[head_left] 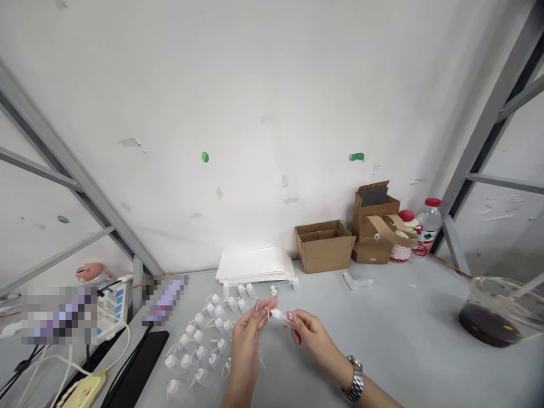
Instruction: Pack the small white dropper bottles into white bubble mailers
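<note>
A small translucent plastic squeeze bottle (277, 314) with a white cap is held between my two hands above the grey table. My right hand (313, 335), with a metal watch on its wrist, pinches the body of the bottle. At the capped end, the fingers of my left hand (249, 327) are closed about the cap and its thin strap; their exact grip is partly hidden. Many similar bottles (199, 337) with looped cap straps stand or lie to the left of my left hand. One more bottle top (273, 290) shows just beyond my fingertips.
A stack of white sheets (255, 264) lies against the wall. Right of it are an open cardboard box (325, 249), a brown paper bag (374, 232) and clear plastic pieces (357, 281). A cup of dark liquid (488, 323) stands far right; phones and cables are left.
</note>
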Motion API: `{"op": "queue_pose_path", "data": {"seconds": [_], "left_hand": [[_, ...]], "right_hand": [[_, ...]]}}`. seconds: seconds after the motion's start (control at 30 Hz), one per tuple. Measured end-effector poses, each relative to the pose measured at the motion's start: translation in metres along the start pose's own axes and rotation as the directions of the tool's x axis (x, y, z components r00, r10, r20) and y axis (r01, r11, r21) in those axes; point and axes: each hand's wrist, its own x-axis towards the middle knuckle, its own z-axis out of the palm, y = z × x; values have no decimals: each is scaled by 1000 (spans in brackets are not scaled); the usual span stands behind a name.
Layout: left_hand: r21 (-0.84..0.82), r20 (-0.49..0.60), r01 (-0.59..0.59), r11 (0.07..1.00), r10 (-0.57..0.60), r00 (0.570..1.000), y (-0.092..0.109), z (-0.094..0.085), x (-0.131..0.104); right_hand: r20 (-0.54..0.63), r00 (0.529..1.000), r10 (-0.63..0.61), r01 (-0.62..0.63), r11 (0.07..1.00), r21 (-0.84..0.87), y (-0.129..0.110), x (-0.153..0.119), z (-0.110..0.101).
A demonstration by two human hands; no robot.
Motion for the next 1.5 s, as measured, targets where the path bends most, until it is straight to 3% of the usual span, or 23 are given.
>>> {"op": "queue_pose_path", "data": {"seconds": [0.23,0.33,0.43,0.57,0.67,0.73,0.77,0.83,0.87,0.93,1.0,1.07,1.3,1.43,1.5], "left_hand": [[191,-76,-54,980,70,995,-6,0,-1],[216,-75,-60,974,78,994,-5,3,-1],[266,-22,-74,961,83,996,-3,8,-3],[375,114,-122,919,85,990,-8,15,-14],[490,46,-186,851,188,981,-18,17,-25],[570,9,-204,796,241,970,-24,15,-32],[600,31,-200,774,228,973,-25,15,-35],[649,158,-190,737,113,981,-28,13,-38],[669,241,-184,721,24,970,-29,13,-39],[694,373,-178,697,-138,918,-30,14,-42],[708,432,-162,687,-240,869,-31,16,-45],[719,443,-143,680,-289,849,-30,18,-49],[741,448,-147,655,-320,835,-22,18,-55],[735,461,-174,655,-295,837,-23,12,-51],[728,458,-185,661,-267,848,-22,11,-50]], "right_hand": [[4,1000,6,-6,1000,15,3,-2,4],[58,998,6,-8,999,35,2,-4,2],[135,990,-35,35,999,-2,-3,-7,2],[147,978,-151,181,958,-222,-7,-8,-5],[87,980,-178,196,927,-321,-3,3,-25],[-45,980,-192,160,909,-386,7,14,-45],[-137,967,-214,135,890,-436,13,20,-56],[-347,897,-274,16,804,-595,28,31,-77],[-442,852,-281,-95,748,-657,36,36,-86],[-503,820,-273,-183,707,-683,50,44,-98],[-512,818,-262,-219,681,-699,59,49,-103],[-501,826,-258,-235,650,-722,62,54,-104],[-437,872,-222,-227,608,-761,60,68,-105],[-372,900,-229,-147,644,-751,61,51,-130],[-405,859,-314,-121,644,-755,59,39,-148]]}}
